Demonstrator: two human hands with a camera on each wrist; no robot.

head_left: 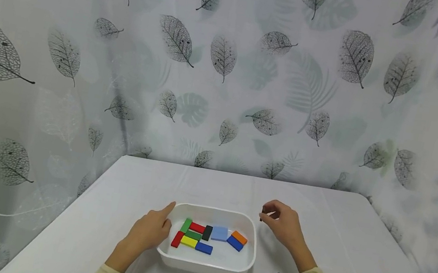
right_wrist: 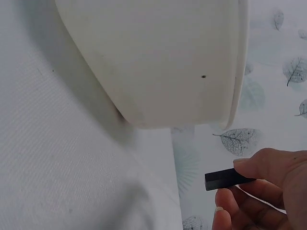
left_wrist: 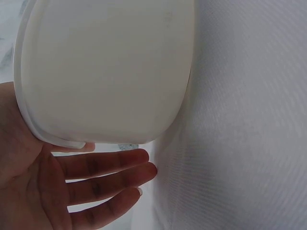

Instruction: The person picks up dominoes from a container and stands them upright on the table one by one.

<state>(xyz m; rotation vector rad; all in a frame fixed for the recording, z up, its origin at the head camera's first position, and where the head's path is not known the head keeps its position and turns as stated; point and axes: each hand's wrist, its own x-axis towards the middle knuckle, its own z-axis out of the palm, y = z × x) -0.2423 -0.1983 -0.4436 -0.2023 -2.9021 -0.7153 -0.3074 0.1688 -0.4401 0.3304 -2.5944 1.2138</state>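
Note:
A white plastic tub (head_left: 219, 270) sits on the table with several coloured flat blocks inside. My left hand (head_left: 150, 228) rests against the tub's left rim, index finger stretched along it. In the left wrist view its other fingers (left_wrist: 105, 165) extend loosely under the rim. Beyond the tub's right side, my right hand (head_left: 283, 220) pinches a small black block (right_wrist: 223, 179) between thumb and fingers, above the table. Inside the tub, a light blue square (head_left: 219, 233) lies between a black block (head_left: 207, 233) and an orange block (head_left: 239, 237).
Red (head_left: 198, 227), yellow (head_left: 189, 241) and green (head_left: 193, 235) blocks lie close together in the tub's left half. One blue block (head_left: 234, 243) touches the orange one. A white cloth covers the table (head_left: 313, 247), and a leaf-patterned curtain (head_left: 244, 88) hangs behind.

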